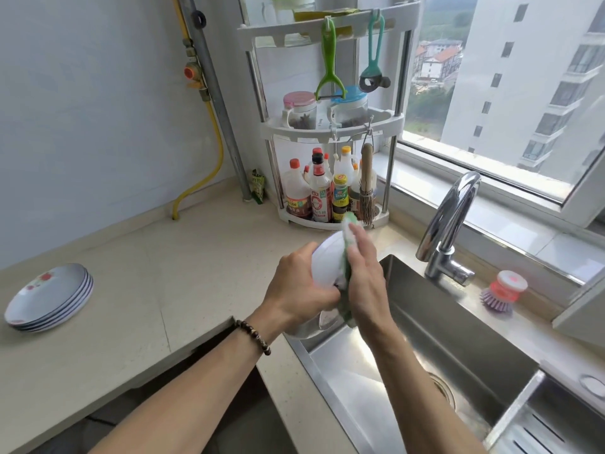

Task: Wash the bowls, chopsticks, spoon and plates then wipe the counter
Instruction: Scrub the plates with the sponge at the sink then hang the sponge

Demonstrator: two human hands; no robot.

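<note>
My left hand (299,286) grips a white plate (327,260) by its rim and holds it tilted on edge above the left corner of the steel sink (458,326). My right hand (365,273) lies with straight fingers against a green and white sponge cloth (446,235) and presses it onto the plate's face. Below the plate, at the sink's corner, part of another white dish (314,327) shows, mostly hidden by my hands. A stack of several flowered plates (49,298) sits on the beige counter (183,273) at the far left.
A chrome tap (448,224) rises behind the sink, with a pink dish brush (504,290) beside it. A white corner rack (330,126) holds sauce bottles, jars and hanging peelers. A yellow gas hose (209,158) runs down the wall. The window is at the right.
</note>
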